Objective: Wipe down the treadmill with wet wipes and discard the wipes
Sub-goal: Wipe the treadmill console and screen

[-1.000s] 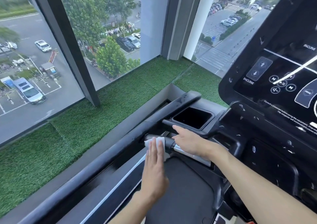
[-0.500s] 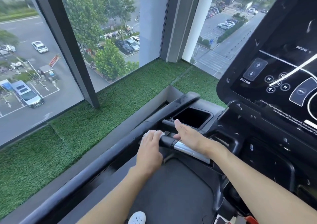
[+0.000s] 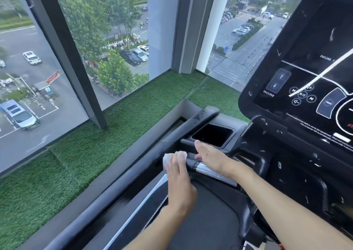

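Left hand (image 3: 180, 182) lies flat with straight fingers, pressing a white wet wipe (image 3: 172, 157) against the black end of the treadmill's short handle (image 3: 212, 171). It does not curl round the wipe, whose bunched edge shows beyond and to the left of the fingertips. Right hand (image 3: 211, 159) rests across the same handle just right of the wipe, fingers extended towards the cup recess (image 3: 214, 135) and holding nothing. Its wrist covers part of the handle's silver section. Both forearms enter from the lower edge.

Wipe sits between the long black side rail (image 3: 133, 175) and the right hand, below the recess. Console panel (image 3: 313, 89) stands at upper right, with an INCLINE label and arrow keys. Artificial turf (image 3: 91, 148) runs along the window (image 3: 57, 58) to the left.
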The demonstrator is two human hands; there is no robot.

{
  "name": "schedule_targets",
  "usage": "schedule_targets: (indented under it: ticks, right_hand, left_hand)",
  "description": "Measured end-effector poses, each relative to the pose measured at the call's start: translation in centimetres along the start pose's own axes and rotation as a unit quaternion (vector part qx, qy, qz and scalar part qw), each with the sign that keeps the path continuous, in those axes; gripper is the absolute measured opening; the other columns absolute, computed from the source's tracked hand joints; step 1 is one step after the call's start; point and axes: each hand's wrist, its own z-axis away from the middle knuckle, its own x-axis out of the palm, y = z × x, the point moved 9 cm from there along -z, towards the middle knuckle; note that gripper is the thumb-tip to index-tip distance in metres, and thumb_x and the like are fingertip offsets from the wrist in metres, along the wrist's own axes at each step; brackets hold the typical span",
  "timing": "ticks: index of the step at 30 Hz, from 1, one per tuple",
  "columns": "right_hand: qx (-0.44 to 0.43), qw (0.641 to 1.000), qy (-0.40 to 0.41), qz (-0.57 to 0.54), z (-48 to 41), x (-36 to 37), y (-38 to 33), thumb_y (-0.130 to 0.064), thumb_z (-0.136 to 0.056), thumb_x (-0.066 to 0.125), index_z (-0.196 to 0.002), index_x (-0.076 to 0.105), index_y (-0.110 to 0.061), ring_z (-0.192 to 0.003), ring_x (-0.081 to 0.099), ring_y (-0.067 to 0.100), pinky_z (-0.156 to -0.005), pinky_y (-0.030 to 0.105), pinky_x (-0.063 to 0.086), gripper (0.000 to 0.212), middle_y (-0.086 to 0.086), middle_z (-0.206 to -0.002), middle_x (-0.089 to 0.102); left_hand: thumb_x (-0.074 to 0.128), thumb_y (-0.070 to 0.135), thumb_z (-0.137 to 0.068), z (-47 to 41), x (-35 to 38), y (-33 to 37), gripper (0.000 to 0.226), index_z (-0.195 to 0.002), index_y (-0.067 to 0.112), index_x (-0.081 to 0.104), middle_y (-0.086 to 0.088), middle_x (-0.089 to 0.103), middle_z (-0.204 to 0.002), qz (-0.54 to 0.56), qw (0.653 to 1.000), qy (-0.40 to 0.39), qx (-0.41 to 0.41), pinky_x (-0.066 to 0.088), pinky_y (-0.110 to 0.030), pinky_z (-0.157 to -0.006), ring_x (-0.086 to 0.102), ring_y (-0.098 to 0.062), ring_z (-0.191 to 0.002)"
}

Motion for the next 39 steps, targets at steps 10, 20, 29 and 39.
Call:
schedule_targets:
  ticks: [10, 20, 29, 39]
  right_hand:
    - [0.028, 0.999, 0.025, -0.002, 0.1, -0.1, 0.8, -0.058, -0.103, 0.023, -0.138, 0.051, -0.02, -0.116, 0.058, 0.019, -0.111, 0.04, 0.037, 0.058, 0.0, -0.113, 0.067]
    - [-0.001, 0.998, 0.033, -0.057, 4.3, -4.0, -0.1, -0.047, -0.106, 0.025, -0.134, 0.054, -0.007, -0.104, 0.066, 0.022, -0.082, 0.016, 0.049, 0.058, 0.012, -0.12, 0.065]
    - [0.041, 0.994, 0.091, 0.038, 15.2, -11.5, 8.3, -0.058, -0.102, 0.02, -0.125, 0.065, -0.013, -0.123, 0.055, 0.015, -0.108, 0.028, 0.034, 0.067, 0.0, -0.125, 0.065]
    - [0.076, 0.994, 0.054, 0.063, 16.0, -9.8, 10.7, -0.086, -0.081, 0.007, -0.147, 0.046, -0.029, -0.146, 0.033, 0.022, -0.122, 0.039, 0.021, 0.096, 0.0, -0.157, 0.04]
  left_hand:
    - [0.044, -0.02, -0.068, -0.4, -1.0, -2.4, 0.086, -0.147, 0.011, 0.031, 0.001, 0.027, -0.15, 0.032, 0.997, 0.019, -0.062, 0.022, -0.042, -0.119, 0.016, -0.027, -0.146]
    - [0.056, 0.001, -0.095, -0.3, -3.7, 3.5, 0.029, -0.116, 0.017, 0.069, 0.01, 0.053, -0.101, 0.088, 0.992, 0.048, 0.079, 0.031, -0.01, -0.089, 0.043, -0.011, -0.095]
    - [0.043, 0.01, -0.095, 2.8, 1.8, 16.9, 0.035, -0.123, 0.014, 0.063, 0.001, 0.057, -0.121, 0.061, 0.957, -0.099, 0.266, 0.033, -0.019, -0.103, 0.05, -0.016, -0.113]
    - [0.04, 0.003, -0.086, 4.0, 2.3, 16.3, 0.057, -0.141, 0.013, 0.053, -0.001, 0.054, -0.143, -0.084, 0.916, -0.162, 0.356, 0.024, -0.022, -0.117, 0.04, -0.013, -0.133]
